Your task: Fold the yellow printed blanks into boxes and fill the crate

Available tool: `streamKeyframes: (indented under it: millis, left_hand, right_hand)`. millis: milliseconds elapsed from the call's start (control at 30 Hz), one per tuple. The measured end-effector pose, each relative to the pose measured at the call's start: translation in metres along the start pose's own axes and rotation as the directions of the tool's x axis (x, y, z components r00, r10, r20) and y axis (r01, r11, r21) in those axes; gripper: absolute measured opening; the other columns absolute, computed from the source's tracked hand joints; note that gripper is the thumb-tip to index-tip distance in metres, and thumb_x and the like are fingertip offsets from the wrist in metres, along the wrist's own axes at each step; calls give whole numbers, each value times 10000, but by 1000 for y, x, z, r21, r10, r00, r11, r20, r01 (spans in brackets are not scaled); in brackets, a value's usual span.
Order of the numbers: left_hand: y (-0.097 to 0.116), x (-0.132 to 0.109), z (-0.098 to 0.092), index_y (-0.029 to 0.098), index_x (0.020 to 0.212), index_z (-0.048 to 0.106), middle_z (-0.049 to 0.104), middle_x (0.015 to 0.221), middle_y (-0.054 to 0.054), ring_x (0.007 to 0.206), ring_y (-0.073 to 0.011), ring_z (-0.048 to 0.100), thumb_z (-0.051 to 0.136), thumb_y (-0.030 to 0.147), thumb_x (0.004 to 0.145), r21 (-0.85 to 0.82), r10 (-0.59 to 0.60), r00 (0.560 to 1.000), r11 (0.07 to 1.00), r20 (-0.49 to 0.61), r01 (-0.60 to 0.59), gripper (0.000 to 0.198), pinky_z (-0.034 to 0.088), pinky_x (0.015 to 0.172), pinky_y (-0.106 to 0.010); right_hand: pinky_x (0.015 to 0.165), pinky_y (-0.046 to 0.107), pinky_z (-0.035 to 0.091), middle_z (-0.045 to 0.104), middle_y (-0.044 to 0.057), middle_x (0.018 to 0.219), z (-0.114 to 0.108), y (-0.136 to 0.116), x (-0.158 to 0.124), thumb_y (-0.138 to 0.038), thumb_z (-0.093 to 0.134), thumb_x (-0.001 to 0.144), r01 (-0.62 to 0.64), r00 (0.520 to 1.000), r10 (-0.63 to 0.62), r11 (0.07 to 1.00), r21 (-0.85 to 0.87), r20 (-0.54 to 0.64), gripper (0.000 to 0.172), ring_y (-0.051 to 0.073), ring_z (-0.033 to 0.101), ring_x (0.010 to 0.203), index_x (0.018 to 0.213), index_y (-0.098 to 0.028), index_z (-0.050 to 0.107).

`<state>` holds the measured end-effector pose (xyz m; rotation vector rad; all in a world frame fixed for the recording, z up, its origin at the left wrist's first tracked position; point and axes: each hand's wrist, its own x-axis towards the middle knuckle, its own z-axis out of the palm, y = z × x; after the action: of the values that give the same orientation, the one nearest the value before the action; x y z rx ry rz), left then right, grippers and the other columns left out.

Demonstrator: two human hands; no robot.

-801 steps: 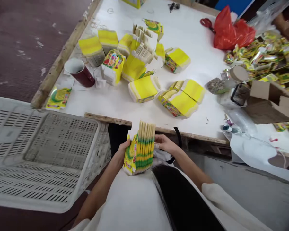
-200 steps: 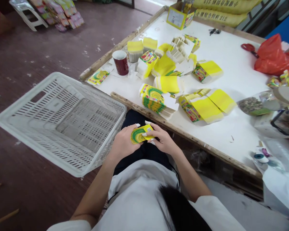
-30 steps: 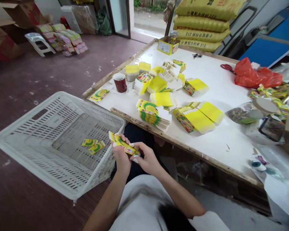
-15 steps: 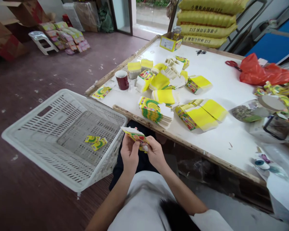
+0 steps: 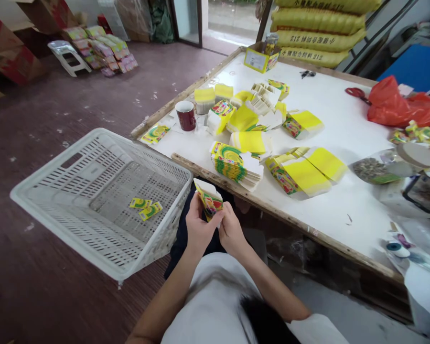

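A small yellow and green printed carton (image 5: pixel 208 199) stands upright and opened out between my two hands, above my lap. My left hand (image 5: pixel 197 227) grips its left side and my right hand (image 5: pixel 230 227) pinches its lower right side; both are closed on it. A stack of flat printed cartons (image 5: pixel 234 165) lies on the white table (image 5: pixel 337 138) near its front edge, just beyond my hands. Two small folded cartons (image 5: pixel 145 208) lie on the floor of the white plastic crate (image 5: pixel 75 210) to my left.
More yellow carton stacks (image 5: pixel 304 169) are spread over the table, with a dark red mug (image 5: pixel 186 115), a red plastic bag (image 5: pixel 401 102), scissors (image 5: pixel 356 92) and a jar (image 5: pixel 376 167). Yellow sacks (image 5: pixel 318 28) are piled behind. A white stool (image 5: pixel 68 55) stands far left.
The carton in my hands has gone from lying flat and tilted to standing upright and opened into a box shape. My hands have moved slightly right and closer together.
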<state>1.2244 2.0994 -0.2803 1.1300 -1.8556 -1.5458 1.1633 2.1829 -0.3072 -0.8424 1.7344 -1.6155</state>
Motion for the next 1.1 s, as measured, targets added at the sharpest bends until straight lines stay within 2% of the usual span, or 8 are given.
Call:
streamKeyframes:
  millis: [100, 233, 400, 533, 667, 767, 967, 1100]
  left_hand:
    - [3, 1, 1, 177, 1395, 458, 534, 1461, -180, 1357, -305, 530, 824, 376, 705, 56, 57, 998, 997, 25, -58, 806, 456, 1129, -434]
    - [10, 0, -1, 195, 1323, 528, 625, 1357, -137, 1255, -258, 614, 777, 349, 764, -17, 45, 999, 999, -11, -46, 631, 497, 1078, -399]
    - [16, 1, -1, 198, 1286, 577, 700, 1244, -121, 1124, -247, 687, 790, 399, 758, -184, -63, 998, 981, 23, 66, 604, 552, 991, -381]
    - [15, 0, 1, 216, 1239, 617, 739, 1161, -90, 1077, -227, 706, 835, 393, 733, -290, -122, 992, 949, 20, 123, 578, 573, 939, -336]
    - [6, -5, 1, 206, 1215, 648, 706, 1239, -105, 1165, -230, 666, 640, 514, 905, -412, -60, 998, 909, 2, 56, 437, 523, 1027, -356]
    - [-1, -9, 1, 196, 1219, 660, 714, 1210, -106, 1120, -223, 678, 591, 535, 931, -428, -72, 997, 903, -42, 47, 450, 527, 999, -334]
    - [5, -7, 3, 196, 968, 763, 771, 922, -43, 806, -169, 724, 757, 510, 810, -518, -166, 985, 847, -45, 119, 352, 578, 796, -270]
    - [11, 1, 2, 183, 906, 769, 773, 878, -43, 748, -161, 717, 839, 503, 715, -580, -271, 963, 787, -16, 212, 380, 582, 745, -263]
  right_hand:
    - [781, 350, 533, 479, 76, 1009, 0, -1, 0, -237, 400, 988, -46, 998, 46, 999, 16, 44, 493, 209, 540, 889, 1477, -261, 450]
    - [862, 390, 543, 549, 93, 1049, -7, -6, 2, -406, 470, 983, -75, 987, 54, 988, 138, 153, 539, 221, 571, 945, 1495, -237, 450]
    - [1042, 430, 505, 566, 102, 1439, -8, -5, 2, -588, 705, 823, -257, 966, 190, 778, 574, 176, 714, 271, 584, 1253, 1439, -283, 513]
    - [882, 386, 581, 736, 57, 1138, -6, 1, 4, -489, 840, 710, -315, 928, 366, 690, 652, 61, 499, 230, 698, 977, 1138, -262, 723]
    - [718, 318, 588, 739, 8, 870, -6, 3, 7, -420, 887, 643, -279, 918, 397, 612, 740, 18, 352, 174, 681, 766, 921, -242, 767]
    - [659, 286, 573, 726, -12, 804, -6, -1, 8, -395, 910, 594, -281, 903, 428, 555, 783, 21, 339, 148, 657, 686, 850, -233, 758]
    - [631, 262, 562, 705, -35, 713, -7, -6, 9, -363, 921, 576, -297, 872, 488, 463, 835, 39, 280, 122, 628, 602, 733, -235, 728]
    - [648, 294, 566, 711, -26, 719, -10, -1, 8, -358, 918, 575, -349, 850, 519, 431, 832, 87, 284, 141, 634, 613, 774, -242, 753]
